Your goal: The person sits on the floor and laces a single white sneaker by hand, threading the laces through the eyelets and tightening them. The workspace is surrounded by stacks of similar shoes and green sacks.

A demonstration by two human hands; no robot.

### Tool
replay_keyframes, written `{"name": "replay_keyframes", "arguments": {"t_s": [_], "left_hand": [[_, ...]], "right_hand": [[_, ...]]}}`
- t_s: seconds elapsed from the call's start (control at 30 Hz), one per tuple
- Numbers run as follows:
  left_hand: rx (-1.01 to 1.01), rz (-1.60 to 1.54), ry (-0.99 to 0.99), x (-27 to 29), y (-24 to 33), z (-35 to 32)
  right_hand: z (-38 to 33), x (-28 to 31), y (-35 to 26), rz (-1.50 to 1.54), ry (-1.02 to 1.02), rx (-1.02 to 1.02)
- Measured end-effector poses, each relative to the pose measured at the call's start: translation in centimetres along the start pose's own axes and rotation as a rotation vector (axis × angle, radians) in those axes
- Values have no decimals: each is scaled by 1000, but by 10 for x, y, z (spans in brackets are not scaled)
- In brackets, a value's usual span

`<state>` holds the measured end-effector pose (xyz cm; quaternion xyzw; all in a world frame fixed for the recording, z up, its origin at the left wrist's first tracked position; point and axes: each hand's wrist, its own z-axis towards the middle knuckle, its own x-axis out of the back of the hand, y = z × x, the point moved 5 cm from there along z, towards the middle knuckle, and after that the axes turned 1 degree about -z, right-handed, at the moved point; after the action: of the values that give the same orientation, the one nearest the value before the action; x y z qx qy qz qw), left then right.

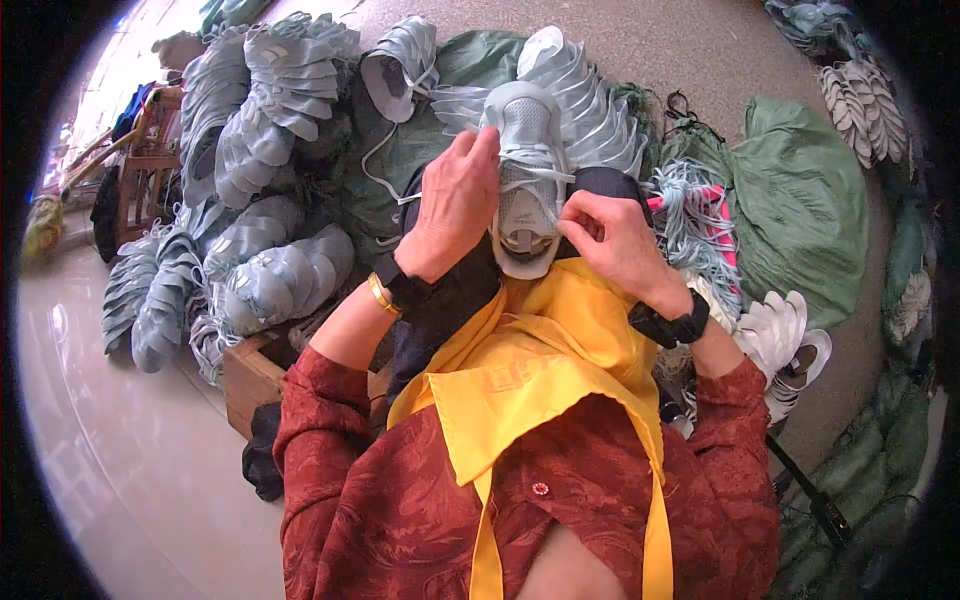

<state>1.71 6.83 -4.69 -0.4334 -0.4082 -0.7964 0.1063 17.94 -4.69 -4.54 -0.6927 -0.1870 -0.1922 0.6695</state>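
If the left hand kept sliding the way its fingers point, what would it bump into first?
The left hand points up and slightly right, fingertips already on the grey shoe upper. Going on, it would probably meet the fanned stack of grey uppers just behind, though depth is hard to judge.

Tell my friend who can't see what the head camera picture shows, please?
Two hands hold a pale grey shoe upper on a lap: the left hand grips its side, the right hand pinches its lace. Stacks of grey shoe uppers and green sacks lie around on the floor.
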Motion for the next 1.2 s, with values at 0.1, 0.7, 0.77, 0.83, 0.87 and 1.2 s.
{"name": "replay_keyframes", "arguments": {"t_s": [0.1, 0.7, 0.77, 0.83, 0.87, 1.2], "left_hand": [[-52, 9, -51, -4, -5, 3], [-80, -147, 0, 7, 4, -1], [-76, -204, -9, 6, 2, -4], [-44, -274, -22, 5, 0, -8], [-11, -312, -30, 5, -2, -11], [144, -407, -71, 11, -2, -21]], "right_hand": [[4, -3, 1, -4, 16, 20], [-15, 27, 1, -82, 93, 38], [-25, 36, 1, -81, 79, -63], [-37, 47, 8, -95, 60, -169], [-41, 44, 18, -50, 78, -185], [21, 31, -16, -270, 211, 91]]}}
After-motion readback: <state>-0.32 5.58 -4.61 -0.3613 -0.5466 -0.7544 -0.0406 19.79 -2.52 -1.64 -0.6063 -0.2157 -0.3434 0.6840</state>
